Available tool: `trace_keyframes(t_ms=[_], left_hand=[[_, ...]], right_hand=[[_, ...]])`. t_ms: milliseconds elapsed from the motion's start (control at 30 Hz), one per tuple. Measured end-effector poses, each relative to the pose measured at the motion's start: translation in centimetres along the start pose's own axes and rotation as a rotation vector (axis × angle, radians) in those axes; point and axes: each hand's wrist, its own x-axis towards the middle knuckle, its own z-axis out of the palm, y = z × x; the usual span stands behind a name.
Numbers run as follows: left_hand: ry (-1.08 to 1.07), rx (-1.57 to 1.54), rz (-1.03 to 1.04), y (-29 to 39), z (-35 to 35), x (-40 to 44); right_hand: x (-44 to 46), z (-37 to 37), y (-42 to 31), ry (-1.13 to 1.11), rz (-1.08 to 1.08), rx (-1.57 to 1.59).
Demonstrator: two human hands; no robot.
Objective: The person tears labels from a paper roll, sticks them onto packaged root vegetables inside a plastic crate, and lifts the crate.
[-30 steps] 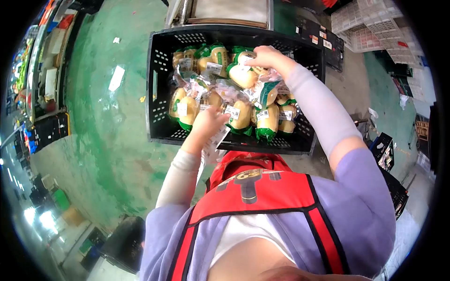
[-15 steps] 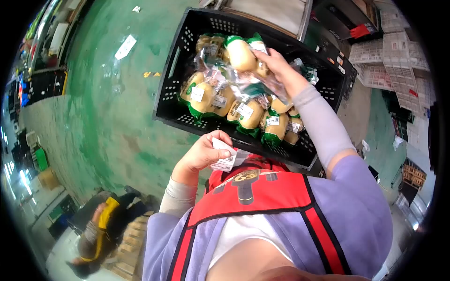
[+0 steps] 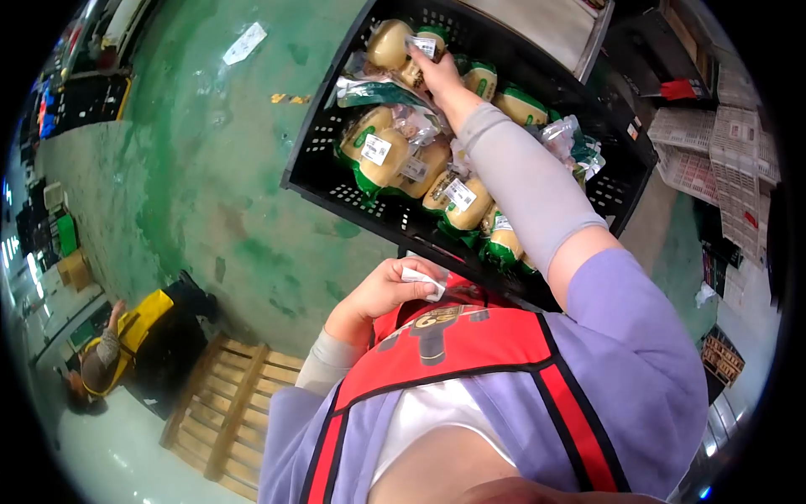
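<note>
A black perforated crate (image 3: pixel 336 197) holds several clear-and-green bags of pale yellow, rounded produce, many with white labels. My right hand (image 3: pixel 440 77) reaches to the crate's far left corner, fingers closed at the top of one bagged produce pack (image 3: pixel 430 35). Its white label (image 3: pixel 422 46) lies at my fingertips. Beside it is another pale yellow pack (image 3: pixel 389 45). Close to my red apron (image 3: pixel 453 336), my left hand (image 3: pixel 393 290) pinches small white printed labels (image 3: pixel 422 282) between thumb and fingers, just outside the crate's near edge.
A person in a yellow apron (image 3: pixel 144 323) is at the lower left, near a wooden pallet (image 3: pixel 227 407). White stacked crates (image 3: pixel 693 151) stand at the right. On the green floor lies a white sheet (image 3: pixel 244 44). A pale-topped surface (image 3: pixel 537 29) adjoins the crate's far side.
My right hand has moved left and farther into the crate, where the lifted pack now sits lower. The label paper in my left hand shows less. My view has shifted.
</note>
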Motion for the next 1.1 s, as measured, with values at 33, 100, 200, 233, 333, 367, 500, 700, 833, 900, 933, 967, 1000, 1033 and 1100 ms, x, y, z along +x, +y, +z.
trace_keyframes(t_ms=[33, 100, 200, 233, 333, 367, 500, 700, 833, 900, 933, 967, 1000, 1033, 1100], left_hand=[[0.013, -0.011, 0.027, -0.1, 0.0, 0.0], [0.029, -0.028, 0.014, 0.8, 0.4, -0.6], [0.089, -0.028, -0.034, 2.5, 1.1, -1.4], [0.129, -0.049, -0.029, 2.7, 1.0, -1.6], [0.188, -0.034, 0.045, 2.2, 0.7, -2.7], [0.220, -0.024, 0.050, 2.3, 0.8, -3.0], [0.284, 0.005, 0.093, 1.9, 0.7, -4.2], [0.321, -0.028, 0.232, 1.5, 0.4, -7.1], [0.395, -0.021, 0.281, 1.8, 0.1, -9.7], [0.473, -0.013, 0.279, 1.9, 0.6, -10.7], [0.463, -0.012, 0.284, 1.7, 0.5, -10.8], [0.465, -0.013, 0.290, 1.4, 0.2, -10.8], [0.469, -0.013, 0.297, 1.2, 0.0, -10.9], [0.463, -0.020, 0.292, 1.2, 0.0, -11.0], [0.468, -0.025, 0.294, 1.0, -0.2, -11.3]], right_hand=[[1.2, -0.5, 1.5, 0.046, -0.030, -0.125], [1.6, -2.0, 3.0, 0.158, -0.126, -0.232], [-6.0, -6.0, 0.8, 0.236, -0.246, -0.192], [-9.4, -6.2, 0.8, 0.241, -0.086, -0.101], [-16.6, -4.3, 4.0, -0.076, 0.386, -0.056], [-17.1, -2.5, 5.9, 0.024, 0.365, -0.063], [-14.8, 4.1, 6.3, 0.139, 0.453, 0.015], [-12.5, 4.2, 8.5, 0.329, 0.326, -0.352], [-12.4, 3.3, 8.7, 0.312, 0.191, -0.394], [-12.1, 2.7, 8.6, 0.273, 0.183, -0.562], [-12.4, 2.9, 8.1, 0.282, 0.175, -0.562], [-13.2, 3.8, 7.2, 0.370, 0.194, -0.540], [-14.0, 4.7, 6.3, 0.456, 0.212, -0.516], [-15.4, 5.0, 4.0, 0.432, 0.279, -0.493], [-11.9, 3.8, 7.8, 0.377, 0.261, -0.524]])
